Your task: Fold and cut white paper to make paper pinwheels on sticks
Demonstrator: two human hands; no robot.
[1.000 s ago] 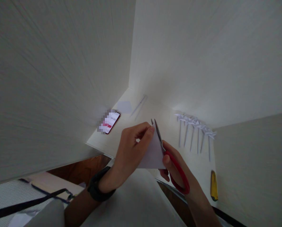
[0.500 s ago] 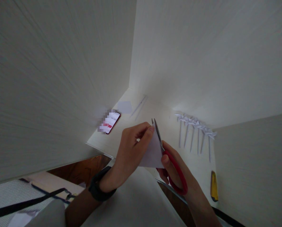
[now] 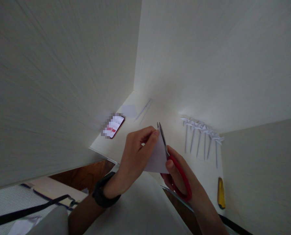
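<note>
Pale counter (image 3: 133, 130) wedged into a corner between two cream walls, running from 6 o'clock up toward 12; room enough only for small work, hence everything kept close to the edges.

Left hand (image 3: 133, 156) at centre, black watch (image 3: 103, 195) on the wrist at 7 o'clock of it; grip narrow, thumb and fingertips pinched on the top corner of a white folded paper (image 3: 156, 160), held up off the counter and tilted so its right edge meets the blades; pinch set high, seemingly to keep the sheet taut where the cutting runs.

Right hand (image 3: 181, 179) at 4 o'clock of the left, grip closed through the red loops of the scissors (image 3: 177, 173); blades pointing to 12 along the paper's right edge, tips just past the left fingertips and slightly parted; handles low, likely so the wrist stays clear of the sheet.

Row of white paper pinwheels (image 3: 202, 137) at 2 o'clock of the hands, laid side by side with heads against the right wall and sticks toward the near edge; apparently lined up out of the cutting space.

Phone (image 3: 114, 125) at 10 o'clock, screen lit and face up beside the left wall, within a glance.

Yellow cutter (image 3: 221, 192) at 4 o'clock by the right wall, well apart from the hands; thin pale stick (image 3: 143, 109) at 12, near the corner.
</note>
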